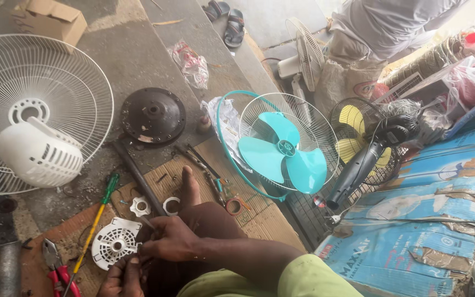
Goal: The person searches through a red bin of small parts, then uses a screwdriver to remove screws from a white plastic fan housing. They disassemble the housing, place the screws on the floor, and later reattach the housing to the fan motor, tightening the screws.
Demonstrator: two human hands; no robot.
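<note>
Concrete floor stretches out under me, littered with fan parts, with flattened cardboard laid beneath my leg. Low in the view, my left hand closes its grip on the lower edge of a white slotted motor cover, holding it tilted above the floor. My right hand comes in from the right, fingers pinched narrow around a thin tool whose tip is at the cover's upper right edge; what kind of tool it is I cannot tell. Just beyond the cover, two small white plastic pieces lie on the cardboard beside my bare foot. A green-handled screwdriver lies to the left of the cover, and red-handled pliers lie further left near a grey metal cylinder. A white fan guard with a white motor housing on it fills the left side. A dark round base plate sits near the middle, and a teal-bladed fan stands to the right, well apart from my hands. Another person crouches at the top right.
</note>
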